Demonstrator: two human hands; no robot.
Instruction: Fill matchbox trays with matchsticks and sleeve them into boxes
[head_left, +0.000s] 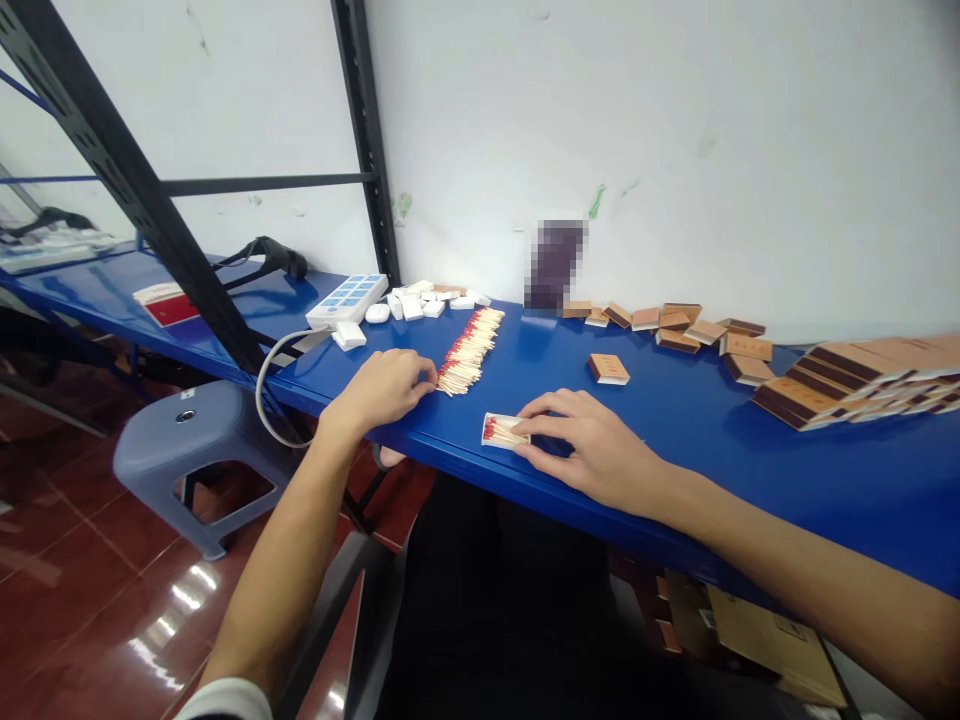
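Thumb and fingers of my left hand (388, 388) are bent together against the near end of a long row of loose red-headed matches (471, 350). They close on matches there, though how many is hidden. At the table's front edge lies a small white matchbox tray (506, 445), partly filled with matches whose red heads point left. My right hand (589, 445) grips the tray's right end between thumb and fingers, the fingertips reaching over its rim. Behind that hand, a closed matchbox (608, 369) lies flat on the blue table (540, 350).
Several white trays (411, 306) lie by the wall, beside a white power strip (349, 300) with a cable. Matchbox sleeves (679, 328) are scattered at the back, and stacked matchboxes (862, 380) stand right. A dark shelf post (150, 190) rises at left, above a grey stool (202, 440).
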